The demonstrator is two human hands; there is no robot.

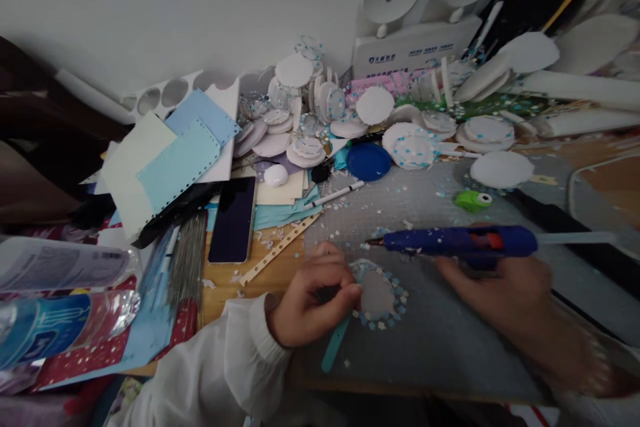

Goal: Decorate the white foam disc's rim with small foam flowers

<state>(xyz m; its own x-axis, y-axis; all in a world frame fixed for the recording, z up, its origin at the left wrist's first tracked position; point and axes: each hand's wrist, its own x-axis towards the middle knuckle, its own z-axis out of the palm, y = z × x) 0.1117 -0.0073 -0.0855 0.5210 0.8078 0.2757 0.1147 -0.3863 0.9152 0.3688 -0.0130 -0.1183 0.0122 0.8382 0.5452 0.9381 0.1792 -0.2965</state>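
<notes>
While the tabletop (pixel 235 280) is mostly buried under craft stuff, the grey cutting mat (pixel 450 340) on the right half has the working area. Big items first: stack of pale blue/cream card sheets (pixel 165 160) upper left, partly overhanging a black phone (pixel 233 219) lying flat, screen up. Clear plastic bottles (pixel 55 293) lie on their sides at far left. White box w/ two round fan-like discs (pixel 415 47) stands against the wall at back. Pile of white foam circles (pixel 310 120) spreads along the back edge, some speckled w/ blue confetti; blue lid (pixel 369 161) sits in front of them, white pen (pixel 336 195) just beside it.

Blue glue gun (pixel 460 241): held in right hand (pixel 495 283), fingers wrapped under the body, nozzle pointing left, clear glue stick sticking out the rear to the right. Hand is blurred; grip detail unclear beyond closed around gun.

Left hand (pixel 313 303): white sleeve, fingers curled nearly closed, fingertips pinching the left edge of the round grey disc (pixel 379 295) on the mat. Disc is flat, ringed w/ blue/white confetti, sitting on a teal stick (pixel 336 345) that runs down-left under the hand. Nozzle tip is just above the disc's upper-left edge, not clearly touching.

Small: green punch w/ googly eye (pixel 471 199) on mat, above the gun.
</notes>
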